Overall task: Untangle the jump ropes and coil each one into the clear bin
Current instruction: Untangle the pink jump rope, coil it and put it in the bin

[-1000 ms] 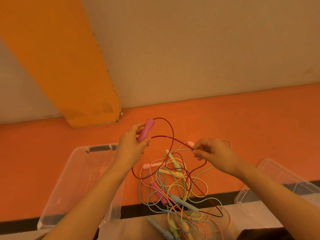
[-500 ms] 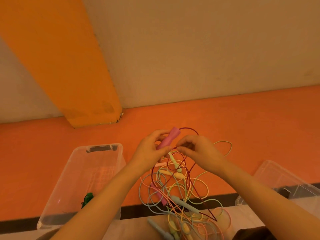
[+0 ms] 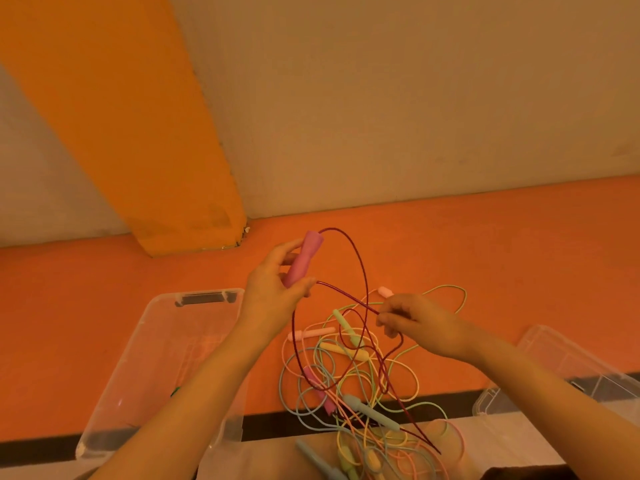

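left hand [image 3: 273,296] grips the pink handle [image 3: 303,259], right hand [image 3: 412,322] pinches the thin, limp, light dark red cord [image 3: 349,294], likely to snag.

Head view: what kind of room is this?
Hard to say; perhaps a gym or playroom store. An orange floor, a plain wall, tangled jump ropes and a clear bin show.

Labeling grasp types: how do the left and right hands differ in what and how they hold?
The left hand wraps a thick pink handle, raised and tilted; the right hand pinches the thin dark red cord between fingertips. The left hand sits higher, beside the clear bin; the right hand hovers over the tangled pile. Both hold the same rope.
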`<control>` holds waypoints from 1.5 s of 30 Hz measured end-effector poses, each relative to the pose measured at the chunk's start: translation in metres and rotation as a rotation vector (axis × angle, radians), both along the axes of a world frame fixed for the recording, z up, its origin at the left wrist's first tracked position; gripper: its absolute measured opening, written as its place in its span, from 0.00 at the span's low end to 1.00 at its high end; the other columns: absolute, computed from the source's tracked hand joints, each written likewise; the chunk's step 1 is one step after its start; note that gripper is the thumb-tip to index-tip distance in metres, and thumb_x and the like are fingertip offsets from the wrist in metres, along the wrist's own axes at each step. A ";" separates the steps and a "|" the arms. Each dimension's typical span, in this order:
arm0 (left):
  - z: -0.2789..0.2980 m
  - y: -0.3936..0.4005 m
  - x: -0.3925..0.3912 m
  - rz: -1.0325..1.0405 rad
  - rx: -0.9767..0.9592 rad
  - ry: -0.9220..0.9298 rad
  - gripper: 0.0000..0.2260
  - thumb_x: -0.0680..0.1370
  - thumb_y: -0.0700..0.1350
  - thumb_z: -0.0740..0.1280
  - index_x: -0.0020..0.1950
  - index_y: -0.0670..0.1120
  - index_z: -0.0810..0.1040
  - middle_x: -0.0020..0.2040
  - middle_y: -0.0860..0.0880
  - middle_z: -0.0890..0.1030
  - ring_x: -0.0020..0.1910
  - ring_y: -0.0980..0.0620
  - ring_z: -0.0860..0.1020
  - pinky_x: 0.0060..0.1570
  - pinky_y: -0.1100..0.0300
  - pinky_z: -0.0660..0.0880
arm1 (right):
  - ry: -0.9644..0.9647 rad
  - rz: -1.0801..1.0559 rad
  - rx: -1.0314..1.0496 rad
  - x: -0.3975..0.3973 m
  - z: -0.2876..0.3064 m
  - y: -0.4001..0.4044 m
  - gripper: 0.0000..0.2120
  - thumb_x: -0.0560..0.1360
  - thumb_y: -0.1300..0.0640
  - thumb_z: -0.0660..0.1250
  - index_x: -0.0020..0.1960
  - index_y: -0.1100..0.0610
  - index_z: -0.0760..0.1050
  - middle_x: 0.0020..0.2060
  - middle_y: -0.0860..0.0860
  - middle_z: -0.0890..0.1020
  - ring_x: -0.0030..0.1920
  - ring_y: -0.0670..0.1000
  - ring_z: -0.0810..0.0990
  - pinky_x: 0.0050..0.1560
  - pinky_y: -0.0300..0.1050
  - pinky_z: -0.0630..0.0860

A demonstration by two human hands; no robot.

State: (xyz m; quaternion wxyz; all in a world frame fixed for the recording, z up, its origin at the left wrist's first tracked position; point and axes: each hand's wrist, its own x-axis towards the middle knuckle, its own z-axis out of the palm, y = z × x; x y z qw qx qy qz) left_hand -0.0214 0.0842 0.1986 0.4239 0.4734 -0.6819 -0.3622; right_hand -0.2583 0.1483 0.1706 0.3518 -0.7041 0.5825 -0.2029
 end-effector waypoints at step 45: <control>0.012 -0.011 0.022 0.133 0.020 0.068 0.26 0.72 0.34 0.72 0.63 0.56 0.71 0.51 0.55 0.76 0.38 0.51 0.81 0.25 0.65 0.72 | -0.171 -0.287 -0.021 -0.017 0.007 0.002 0.03 0.75 0.61 0.68 0.44 0.54 0.78 0.35 0.52 0.82 0.35 0.47 0.81 0.37 0.38 0.78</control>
